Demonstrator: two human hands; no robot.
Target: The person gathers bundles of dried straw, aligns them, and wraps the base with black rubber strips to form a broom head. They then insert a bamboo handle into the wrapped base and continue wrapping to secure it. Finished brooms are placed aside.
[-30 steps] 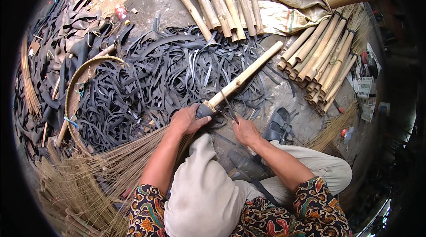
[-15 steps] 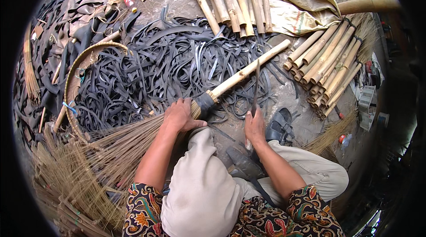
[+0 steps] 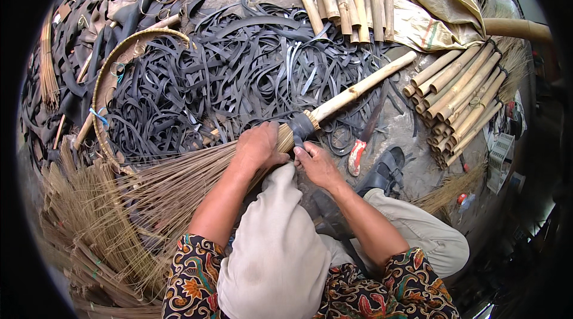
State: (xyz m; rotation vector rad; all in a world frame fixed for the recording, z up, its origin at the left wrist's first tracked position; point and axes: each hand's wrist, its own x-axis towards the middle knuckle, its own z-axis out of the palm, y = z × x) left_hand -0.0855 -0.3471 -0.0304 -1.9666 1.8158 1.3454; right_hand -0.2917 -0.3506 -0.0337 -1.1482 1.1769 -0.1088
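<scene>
A broom of thin brown bristles point(image 3: 188, 170) lies aslant across my raised knee, its pale bamboo handle point(image 3: 365, 87) pointing to the upper right. Where bristles meet handle, a black rubber strip point(image 3: 303, 126) is wound around them. My left hand point(image 3: 258, 147) is closed around the bristles just below that binding. Pinched between thumb and fingers of my right hand point(image 3: 318, 167) is the strip's loose end, close under the binding. A knife with a red and white grip point(image 3: 356, 158) rests on the ground right of my right hand, blade toward the handle.
Beyond the broom spreads a heap of cut black rubber strips point(image 3: 239, 74). Bamboo poles point(image 3: 349, 2) lie at the back, and bundled bamboo-handled brooms point(image 3: 456, 98) at the right. Loose bristles point(image 3: 89, 217) pile up at the left, beside a curved cane hoop point(image 3: 98, 89).
My right hand has put the knife down on the ground and moved left to the binding, taking the strip's end. My left hand still grips the bristles. The view has shifted slightly.
</scene>
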